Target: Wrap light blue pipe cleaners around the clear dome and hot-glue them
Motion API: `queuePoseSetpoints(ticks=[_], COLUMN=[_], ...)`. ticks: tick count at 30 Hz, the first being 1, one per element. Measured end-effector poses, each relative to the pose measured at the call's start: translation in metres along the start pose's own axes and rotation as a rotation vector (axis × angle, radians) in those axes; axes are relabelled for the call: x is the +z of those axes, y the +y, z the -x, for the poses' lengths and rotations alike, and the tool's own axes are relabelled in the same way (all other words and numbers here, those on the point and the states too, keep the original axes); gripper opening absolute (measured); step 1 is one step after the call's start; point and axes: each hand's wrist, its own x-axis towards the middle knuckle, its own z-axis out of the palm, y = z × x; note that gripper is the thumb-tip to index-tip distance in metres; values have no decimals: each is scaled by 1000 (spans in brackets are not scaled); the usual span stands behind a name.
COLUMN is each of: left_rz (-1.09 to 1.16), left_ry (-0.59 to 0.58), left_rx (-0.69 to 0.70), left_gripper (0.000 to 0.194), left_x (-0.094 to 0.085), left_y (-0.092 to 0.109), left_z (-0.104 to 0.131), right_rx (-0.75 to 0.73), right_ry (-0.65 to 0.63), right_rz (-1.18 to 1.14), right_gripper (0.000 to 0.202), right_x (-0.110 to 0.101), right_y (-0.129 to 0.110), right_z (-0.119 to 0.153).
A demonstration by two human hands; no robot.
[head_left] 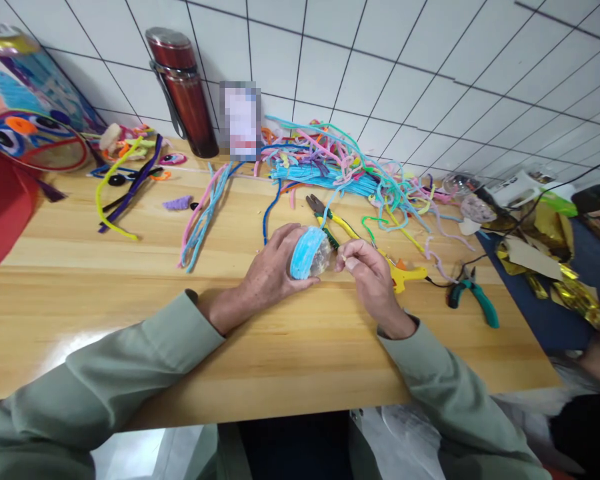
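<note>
My left hand (276,267) is wrapped round a clear ball (321,257) whose left part is covered in rows of light blue pipe cleaner (307,252). A loose blue end rises from the top of the ball. Just right of it, my right hand (367,270) is closed in a pinch; what lies between the fingertips is too small to make out. Behind the hands lie pliers with yellow and dark green handles (344,225). A yellow glue gun (405,275) rests beside my right hand, partly hidden by it.
Tangled pipe cleaners (340,160) lie along the wall, near a red thermos (187,100) and a blurred upright phone-like panel (241,123). Teal-handled pliers (475,297) and gold foil (575,287) are at right. A decorated round piece (37,140) and tall can (45,73) stand left.
</note>
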Motion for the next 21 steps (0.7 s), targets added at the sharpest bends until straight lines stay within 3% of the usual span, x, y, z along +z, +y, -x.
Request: queuePoseSetpoints(ticks=[11,21], left_rz=[16,16], left_ry=[0,14], left_rx=[-1,-11], left_gripper=[105,108], left_x=[0,2], left_y=[-2,-2], left_z=[0,-1], right_rx=[123,68], right_ry=[-42,-37], right_rz=[-52,-49], right_gripper=[23,33], right_x=[1,2], right_y=[10,7], right_z=[-6,-5])
